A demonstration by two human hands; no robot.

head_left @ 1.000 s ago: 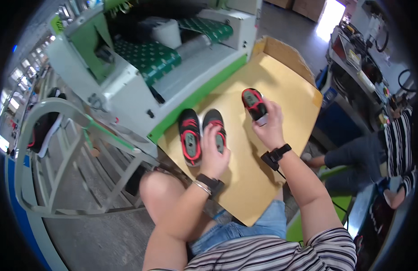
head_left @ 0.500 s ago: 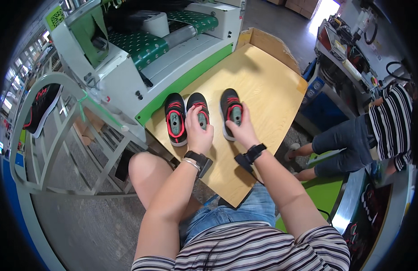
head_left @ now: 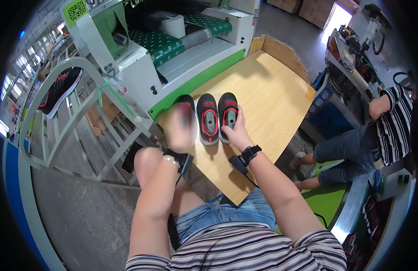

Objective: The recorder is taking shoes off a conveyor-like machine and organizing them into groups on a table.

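The three black-and-red shoes stood side by side, soles down, near the left edge of the wooden worktop [head_left: 267,97], toes toward the green-and-white machine [head_left: 173,49]. The right shoe [head_left: 228,113] touched the middle shoe [head_left: 207,118]; the left shoe [head_left: 187,106] was partly hidden. The right hand [head_left: 237,133] rested on the heel end of the right shoe, fingers curled loosely over it. The left hand [head_left: 181,128] was motion-blurred above the left shoe; whether its fingers were clenched or released could not be determined. Another black shoe [head_left: 60,90] lay on the white rack [head_left: 46,81] at left. A seated person in a striped top [head_left: 396,122] was at right.
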